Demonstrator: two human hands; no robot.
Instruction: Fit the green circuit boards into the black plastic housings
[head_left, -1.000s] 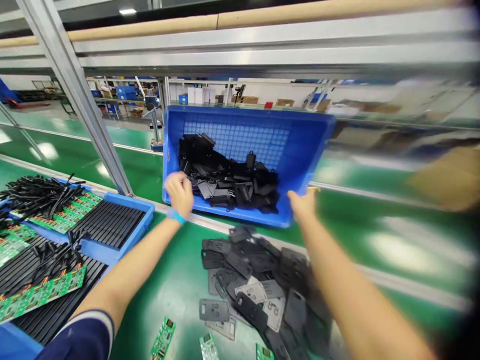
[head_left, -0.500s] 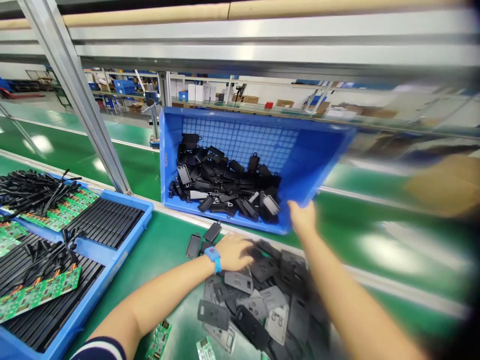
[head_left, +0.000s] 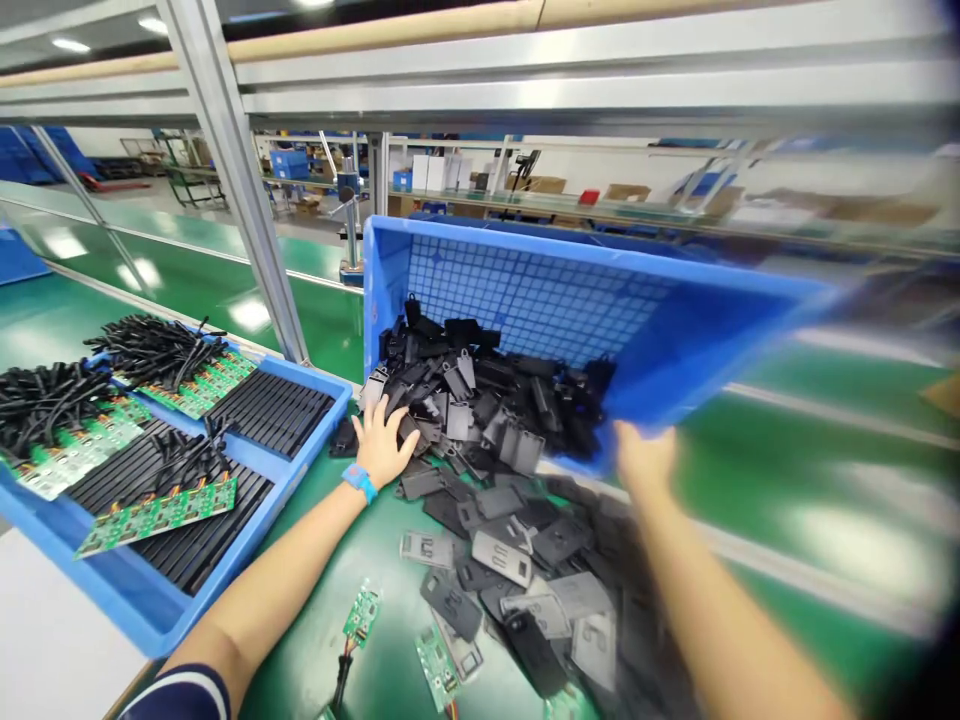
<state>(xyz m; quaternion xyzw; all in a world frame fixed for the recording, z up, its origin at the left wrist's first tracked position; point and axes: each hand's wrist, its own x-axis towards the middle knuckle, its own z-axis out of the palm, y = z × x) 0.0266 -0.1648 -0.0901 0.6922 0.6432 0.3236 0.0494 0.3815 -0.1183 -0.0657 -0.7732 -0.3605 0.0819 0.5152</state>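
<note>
My right hand (head_left: 646, 455) grips the lower front edge of a large blue crate (head_left: 525, 262), which is tipped toward me. Black plastic casings (head_left: 517, 390) slide over its low side onto the green tabletop (head_left: 322, 590). My left hand (head_left: 384, 445), a blue band on its wrist, spreads its fingers at the crate's left corner, touching the casings there. A pile of flat black and grey casing plates (head_left: 502, 555) lies between my arms, blurred on its right side. Small green circuit boards (head_left: 364, 612) with wires lie nearer to me.
At left stands a divided blue tray (head_left: 277, 520) holding slotted black strips, green circuit boards and bundled black cables (head_left: 161, 345). A slanted metal post (head_left: 244, 190) rises behind it. A metal shelf beam (head_left: 525, 85) crosses overhead.
The crate has tipped further and casings have spilled from it onto the table. My left hand has moved left from the plate pile to the crate's left corner. The view has shifted.
</note>
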